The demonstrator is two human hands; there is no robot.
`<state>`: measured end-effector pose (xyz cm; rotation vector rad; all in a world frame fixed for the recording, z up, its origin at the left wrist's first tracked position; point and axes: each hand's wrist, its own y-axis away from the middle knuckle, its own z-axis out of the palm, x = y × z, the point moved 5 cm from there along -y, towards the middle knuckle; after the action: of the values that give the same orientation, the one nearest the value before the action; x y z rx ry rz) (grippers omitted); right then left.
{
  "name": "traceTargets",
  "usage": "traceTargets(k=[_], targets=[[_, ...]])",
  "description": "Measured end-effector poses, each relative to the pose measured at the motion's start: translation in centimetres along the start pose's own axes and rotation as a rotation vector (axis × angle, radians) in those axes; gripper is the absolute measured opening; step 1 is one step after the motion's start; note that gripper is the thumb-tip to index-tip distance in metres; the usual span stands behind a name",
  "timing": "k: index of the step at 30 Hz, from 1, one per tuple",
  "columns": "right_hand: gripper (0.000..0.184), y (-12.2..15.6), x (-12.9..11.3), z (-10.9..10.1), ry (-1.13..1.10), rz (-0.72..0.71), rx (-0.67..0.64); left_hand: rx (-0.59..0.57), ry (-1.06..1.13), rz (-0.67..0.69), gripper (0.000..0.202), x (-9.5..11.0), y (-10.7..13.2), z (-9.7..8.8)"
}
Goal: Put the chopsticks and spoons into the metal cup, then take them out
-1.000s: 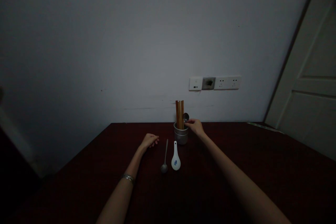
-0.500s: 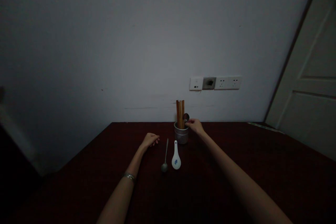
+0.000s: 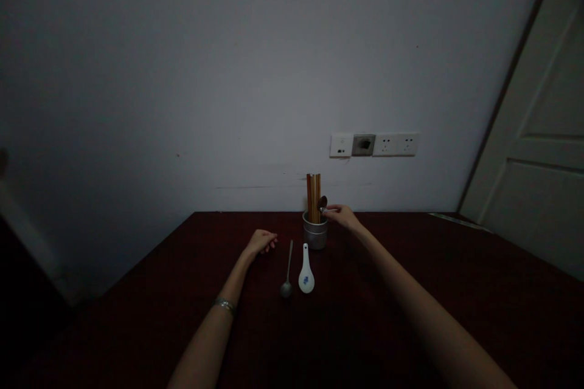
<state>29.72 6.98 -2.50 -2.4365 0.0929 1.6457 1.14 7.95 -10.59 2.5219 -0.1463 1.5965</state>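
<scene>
Your right hand (image 3: 340, 215) is pinching the dark spoon (image 3: 323, 202) just below its bowl, right of the frame's centre; your left hand (image 3: 261, 242) is lying loosely curled, narrow, left of centre. The table (image 3: 347, 322) is filling the bottom of the frame. Near the middle, the cup (image 3: 315, 236) is standing upright, holding chopsticks (image 3: 313, 197) just beside the dark spoon. Below them, the long spoon (image 3: 286, 289) is lying just left of the white spoon (image 3: 306, 273).
</scene>
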Motion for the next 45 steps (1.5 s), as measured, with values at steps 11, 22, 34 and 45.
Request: traceTargets(k=[11,22,34,45], targets=[[0.024,4.4,1.2,-6.8,-0.045,-0.057,-0.028,-0.094,-0.266,0.307,0.022,9.4,3.5,-1.3],[0.022,11.2,5.5,-4.1,-0.06,0.008,-0.3,-0.275,-1.011,0.738,0.031,9.6,8.5,2.8],[0.024,13.4,6.2,-1.5,-0.013,0.018,-0.437,-0.313,-1.238,0.919,0.025,7.7,10.6,4.8],[0.028,13.0,7.2,-1.6,-0.024,-0.011,-0.445,-0.291,-1.296,1.083,0.014,6.3,10.3,5.0]])
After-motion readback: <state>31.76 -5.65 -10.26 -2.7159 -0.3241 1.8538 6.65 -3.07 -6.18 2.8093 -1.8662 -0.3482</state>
